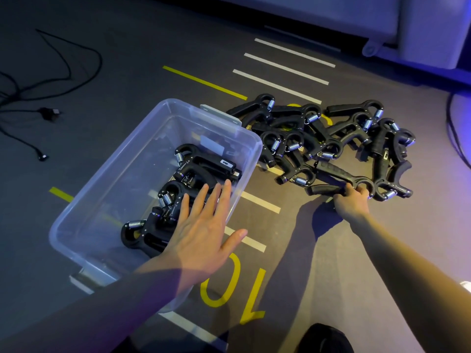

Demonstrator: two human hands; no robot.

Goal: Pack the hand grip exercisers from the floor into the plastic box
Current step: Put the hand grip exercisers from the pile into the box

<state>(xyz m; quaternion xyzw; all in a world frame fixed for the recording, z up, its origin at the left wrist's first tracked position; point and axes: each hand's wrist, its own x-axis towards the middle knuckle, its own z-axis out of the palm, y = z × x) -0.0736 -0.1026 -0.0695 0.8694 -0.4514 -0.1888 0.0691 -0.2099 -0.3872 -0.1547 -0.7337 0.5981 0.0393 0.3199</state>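
Note:
A clear plastic box (107,174) stands on the floor at the left, with several black hand grip exercisers (204,165) lying along its right side. My left hand (204,225) is spread flat with straight fingers over the box's right rim and the exercisers inside. To the right, a pile of black hand grip exercisers (321,133) with steel springs lies on the floor. My right hand (353,200) grips one exerciser (334,175) at the pile's near edge, fingers curled round its handles.
Black cables (38,98) trail over the floor at the far left. White and yellow tape lines (280,72) and a yellow number mark the grey floor. A pale piece of furniture (382,21) stands at the back right. A dark shoe (323,340) shows at the bottom.

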